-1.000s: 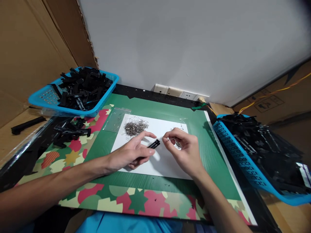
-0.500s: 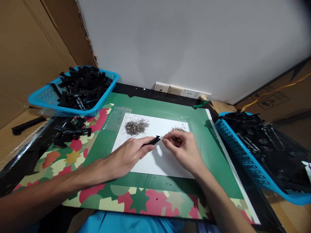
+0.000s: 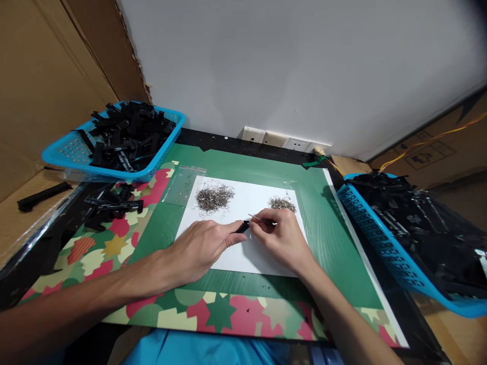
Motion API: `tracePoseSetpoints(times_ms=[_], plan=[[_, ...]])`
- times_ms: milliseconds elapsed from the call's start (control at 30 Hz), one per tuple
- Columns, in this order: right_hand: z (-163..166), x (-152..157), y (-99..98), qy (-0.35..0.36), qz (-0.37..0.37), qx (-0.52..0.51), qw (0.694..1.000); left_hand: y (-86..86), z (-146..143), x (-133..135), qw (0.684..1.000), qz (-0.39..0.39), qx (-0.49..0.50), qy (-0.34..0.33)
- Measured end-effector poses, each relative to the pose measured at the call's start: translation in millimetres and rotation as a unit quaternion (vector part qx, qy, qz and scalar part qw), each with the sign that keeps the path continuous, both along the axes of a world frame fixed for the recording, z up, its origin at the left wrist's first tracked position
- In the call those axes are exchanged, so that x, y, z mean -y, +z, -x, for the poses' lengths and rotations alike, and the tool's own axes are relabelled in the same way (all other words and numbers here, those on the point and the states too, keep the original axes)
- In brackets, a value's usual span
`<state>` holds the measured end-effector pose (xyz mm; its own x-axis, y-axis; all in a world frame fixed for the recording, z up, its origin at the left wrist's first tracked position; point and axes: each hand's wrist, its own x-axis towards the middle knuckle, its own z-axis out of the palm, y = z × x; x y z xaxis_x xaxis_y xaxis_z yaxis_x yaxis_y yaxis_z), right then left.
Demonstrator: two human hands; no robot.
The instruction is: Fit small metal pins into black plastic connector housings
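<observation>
My left hand (image 3: pixel 207 246) is closed on a small black plastic part (image 3: pixel 242 227), pinching it between thumb and fingers so that its end sticks out to the right. My right hand (image 3: pixel 279 238) meets that end with its fingertips. A thin metal pick-like tool (image 3: pixel 257 218) lies in the right hand's curled fingers, its tip pointing left just above the black part. Whether the right fingertips also hold something small cannot be made out. Below both hands is a white sheet (image 3: pixel 236 261). It bears a larger pile of small metal springs (image 3: pixel 215 196) and a smaller spring pile (image 3: pixel 282 204).
A blue basket (image 3: pixel 61 152) full of black parts stands at the back left, another blue basket (image 3: pixel 380 233) at the right. Loose black parts (image 3: pixel 114 205) lie left of the green mat (image 3: pixel 327 243). A plastic bag (image 3: pixel 182 185) and wall sockets (image 3: pixel 276 139) are behind.
My right hand has moved left, bringing its fingertips and the metal tool to the end of the black part. The smaller spring pile is now more exposed. My left hand keeps its hold.
</observation>
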<state>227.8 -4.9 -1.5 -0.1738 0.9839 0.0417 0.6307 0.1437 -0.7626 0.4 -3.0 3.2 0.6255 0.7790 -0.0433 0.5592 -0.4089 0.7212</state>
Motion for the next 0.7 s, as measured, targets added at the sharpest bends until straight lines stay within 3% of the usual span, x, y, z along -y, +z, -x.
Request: tracePoseSetpoints(times_ms=[400, 700], plan=[[4, 4, 1.2, 0.028, -0.072, 0.02, 0.997, 2.2, -1, -1, 0.998, -0.038, -0.051, -0.015], [-2, 1, 10.5, 0.056, -0.012, 0.024, 0.998, 2.1, -2, 1, 0.996, -0.063, -0.051, -0.024]])
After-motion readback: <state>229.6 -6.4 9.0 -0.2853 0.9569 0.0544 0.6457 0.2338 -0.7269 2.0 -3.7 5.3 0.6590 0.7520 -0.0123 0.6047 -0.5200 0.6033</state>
